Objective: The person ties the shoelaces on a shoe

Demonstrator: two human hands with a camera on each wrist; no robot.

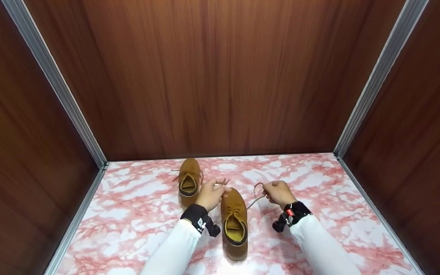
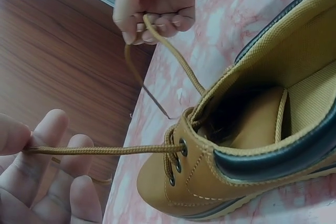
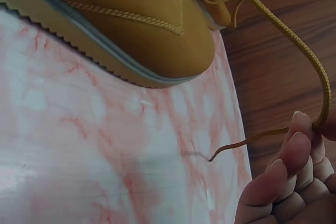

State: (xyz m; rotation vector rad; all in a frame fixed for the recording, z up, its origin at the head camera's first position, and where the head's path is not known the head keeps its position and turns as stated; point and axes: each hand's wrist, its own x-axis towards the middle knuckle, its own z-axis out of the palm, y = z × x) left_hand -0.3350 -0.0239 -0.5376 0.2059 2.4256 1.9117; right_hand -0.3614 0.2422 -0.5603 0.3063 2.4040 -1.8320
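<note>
The left hand (image 1: 211,194) pinches the left lace (image 2: 105,150) and the right hand (image 1: 280,193) the right lace (image 2: 180,57), the near shoe (image 1: 234,225) between them, right of the far shoe (image 1: 190,172), so an even, gentle pull should serve best.

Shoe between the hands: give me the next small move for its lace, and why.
Probably bring both hands inward and cross the two sides of the lace over the shoe: the left hand pinches one side, the right hand holds the other, and they stretch apart with no knot visible between them.
</note>
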